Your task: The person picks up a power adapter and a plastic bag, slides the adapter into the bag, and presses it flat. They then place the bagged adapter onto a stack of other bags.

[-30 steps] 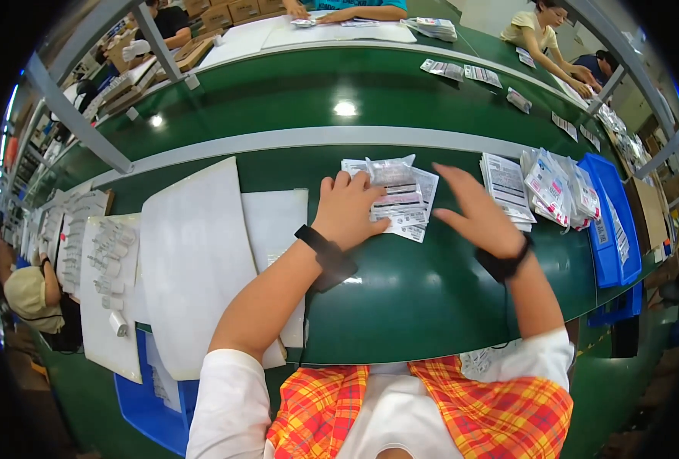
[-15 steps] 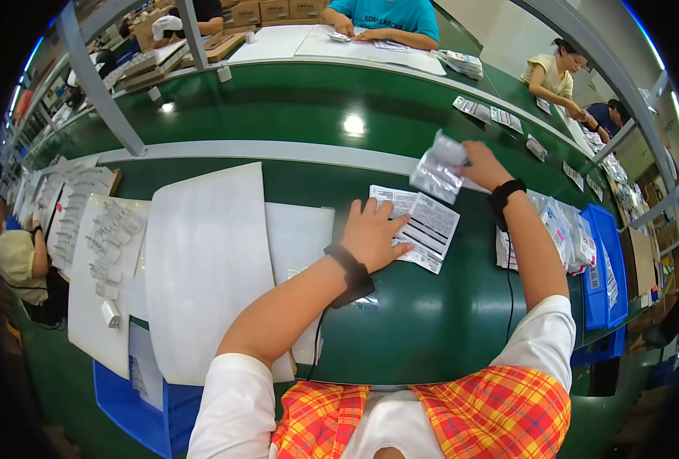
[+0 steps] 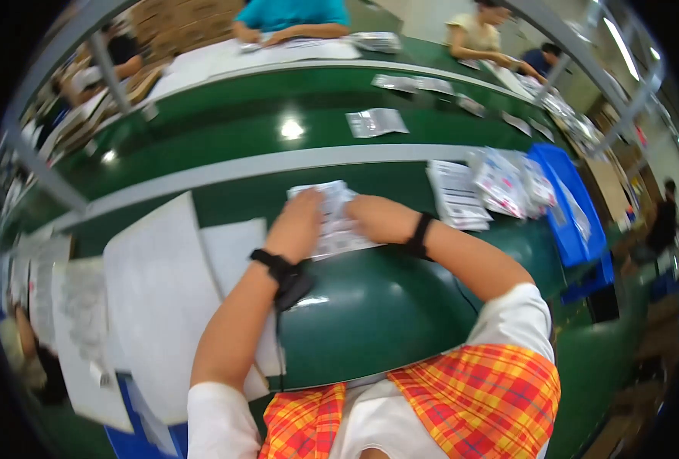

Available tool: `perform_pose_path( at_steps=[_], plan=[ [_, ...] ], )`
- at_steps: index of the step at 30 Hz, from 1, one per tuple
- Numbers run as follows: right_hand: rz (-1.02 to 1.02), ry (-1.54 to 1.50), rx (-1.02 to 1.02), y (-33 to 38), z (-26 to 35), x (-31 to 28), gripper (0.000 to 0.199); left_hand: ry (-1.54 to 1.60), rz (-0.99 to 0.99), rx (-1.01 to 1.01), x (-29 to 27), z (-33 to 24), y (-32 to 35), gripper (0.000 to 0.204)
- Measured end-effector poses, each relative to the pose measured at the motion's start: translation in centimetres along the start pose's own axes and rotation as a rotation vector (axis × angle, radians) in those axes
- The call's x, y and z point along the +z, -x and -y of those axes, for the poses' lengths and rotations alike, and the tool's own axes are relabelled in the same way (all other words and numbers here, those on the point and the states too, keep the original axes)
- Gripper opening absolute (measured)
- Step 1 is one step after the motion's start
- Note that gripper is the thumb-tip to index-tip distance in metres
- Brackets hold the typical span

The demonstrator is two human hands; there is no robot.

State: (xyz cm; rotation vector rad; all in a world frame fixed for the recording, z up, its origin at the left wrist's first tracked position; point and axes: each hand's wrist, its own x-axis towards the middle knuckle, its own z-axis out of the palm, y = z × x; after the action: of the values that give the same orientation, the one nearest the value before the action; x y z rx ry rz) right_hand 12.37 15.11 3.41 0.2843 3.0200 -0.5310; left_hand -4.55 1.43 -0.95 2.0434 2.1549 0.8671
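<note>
In front of me, white printed leaflets lie on the green work surface. My left hand is closed at their left side, its fingertips blurred over the paper. From the right, my right hand comes in with its fingers curled down onto the same paper. Both hands wear black wrist straps. Beyond the pale rail, a silvery packet rests on the green belt. To the right of my hands is a stack of printed leaflets, beside clear bags with white and pink contents.
A blue bin stands right of the bags. White boards cover the left side, with a board of small clear parts past them. The pale rail separates my surface from the belt. Several people work farther off.
The silvery packet has left my right hand and lies on the belt. That hand has come back to the leaflets beside my left hand. The whole view has shifted.
</note>
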Motion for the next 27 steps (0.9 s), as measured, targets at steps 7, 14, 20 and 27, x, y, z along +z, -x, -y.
perform_pose_path(
  at_steps=[7, 14, 20, 27],
  plan=[
    [-0.27, -0.015, -0.099, -2.0, 0.4, -2.7, 0.02, 0.252, -0.006, -0.07, -1.2, -0.6, -0.4, 0.036],
    [-0.134, 0.166, -0.12, -2.7, 2.4, 1.3, 0.026, 0.197, -0.293, 0.016, -1.3, 0.5, -0.6, 0.034],
    [-0.132, 0.085, 0.052, -3.9, 3.9, 3.1, 0.031, 0.033, 0.096, -0.027, -1.0, 1.8, -0.8, 0.039],
    [-0.094, 0.204, -0.133, -4.6, 3.4, 2.9, 0.032, 0.082, 0.228, -0.147, -1.8, 2.1, -0.2, 0.042]
  ],
)
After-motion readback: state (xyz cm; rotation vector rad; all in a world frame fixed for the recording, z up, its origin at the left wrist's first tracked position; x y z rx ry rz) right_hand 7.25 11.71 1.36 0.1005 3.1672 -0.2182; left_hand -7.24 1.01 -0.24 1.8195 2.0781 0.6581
